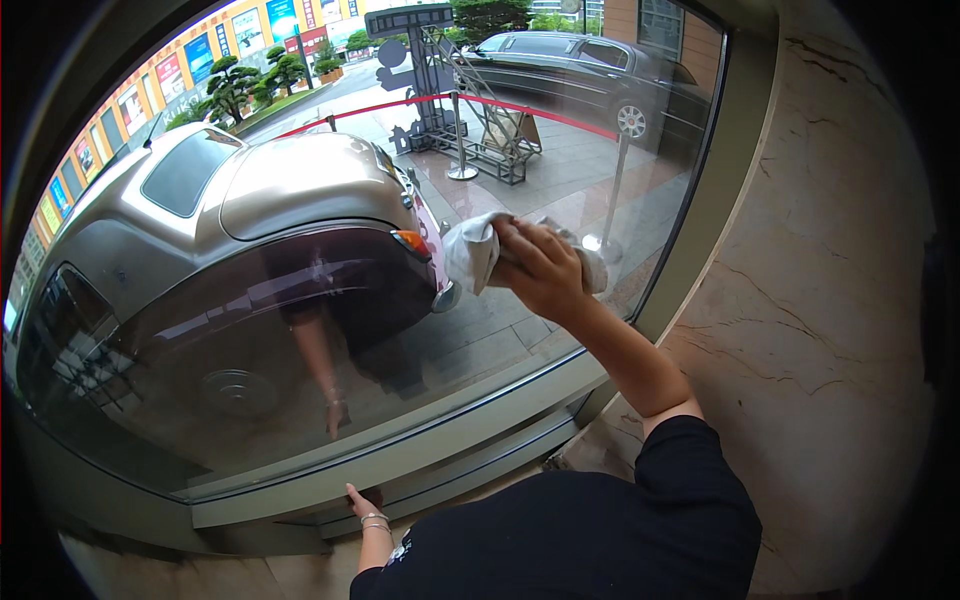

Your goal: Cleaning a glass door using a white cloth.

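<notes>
My right hand (541, 268) presses a crumpled white cloth (472, 251) against the large window pane (487, 330), towards its right side. The cloth sticks out on both sides of the fingers. Low in the view, my left hand (363, 501) is beside the metal window frame (405, 457), with bracelets on its wrist; its fingers are partly hidden, so I cannot tell whether it grips the frame. The glass reflects a dark figure and a forearm at its lower middle.
A marble wall (810, 315) borders the window on the right. Beyond the glass stand a silver-brown car (300, 187), a black limousine (555, 67), a red belt barrier (397, 105) on metal posts and a metal truss stand (427, 82).
</notes>
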Motion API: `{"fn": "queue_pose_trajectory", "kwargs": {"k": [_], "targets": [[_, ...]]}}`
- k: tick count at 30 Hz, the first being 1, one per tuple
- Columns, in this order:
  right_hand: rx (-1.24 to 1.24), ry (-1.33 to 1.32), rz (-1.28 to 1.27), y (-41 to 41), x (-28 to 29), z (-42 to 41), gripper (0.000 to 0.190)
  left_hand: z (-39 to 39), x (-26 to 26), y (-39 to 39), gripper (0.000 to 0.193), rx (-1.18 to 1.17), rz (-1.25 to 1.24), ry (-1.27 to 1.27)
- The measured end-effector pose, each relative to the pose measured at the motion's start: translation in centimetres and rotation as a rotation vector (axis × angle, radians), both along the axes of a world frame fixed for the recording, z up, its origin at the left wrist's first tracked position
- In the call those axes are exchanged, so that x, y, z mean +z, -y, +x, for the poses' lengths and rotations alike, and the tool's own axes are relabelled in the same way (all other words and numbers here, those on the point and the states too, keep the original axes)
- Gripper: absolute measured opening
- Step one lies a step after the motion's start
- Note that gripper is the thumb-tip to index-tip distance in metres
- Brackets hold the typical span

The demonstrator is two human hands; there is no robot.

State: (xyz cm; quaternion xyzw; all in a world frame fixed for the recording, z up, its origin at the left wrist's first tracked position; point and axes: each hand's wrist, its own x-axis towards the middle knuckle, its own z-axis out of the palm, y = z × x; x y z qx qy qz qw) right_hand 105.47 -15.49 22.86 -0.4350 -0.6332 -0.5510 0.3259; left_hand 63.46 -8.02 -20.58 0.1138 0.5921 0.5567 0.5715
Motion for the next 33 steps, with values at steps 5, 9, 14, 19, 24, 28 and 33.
{"fn": "queue_pose_trajectory", "kwargs": {"k": [5, 9, 14, 19, 24, 28, 33], "targets": [[0.051, -0.047, 0.054, -0.3, 3.1, 1.8, 0.019, -0.9, -1.3, -0.4, 0.071, 0.001, 0.053, 0.010], [0.006, -0.147, 0.357, -0.5, 13.6, 5.6, 0.029, -0.3, -0.5, 0.2, 0.067, 0.017, 0.039, 0.007], [0.007, -0.219, 0.511, 0.2, 20.8, 8.2, 0.027, 0.4, 0.2, -0.1, 0.062, 0.028, -0.028, -0.037], [0.041, -0.101, 0.304, -0.7, 12.4, 5.8, 0.022, -0.4, 0.4, 0.4, 0.062, 0.034, 0.001, -0.033], [0.134, 0.039, -0.093, 0.1, -5.2, 0.5, 0.010, 0.8, 1.5, 0.4, 0.063, -0.009, 0.038, -0.006], [0.083, 0.228, -0.084, 0.4, -4.7, 1.1, 0.005, 0.3, 1.1, 0.3, 0.063, 0.022, -0.042, -0.030], [-0.007, -0.160, 0.209, 0.3, 9.1, 5.4, 0.021, 0.0, 0.3, 0.4, 0.061, 0.044, -0.033, -0.033]]}}
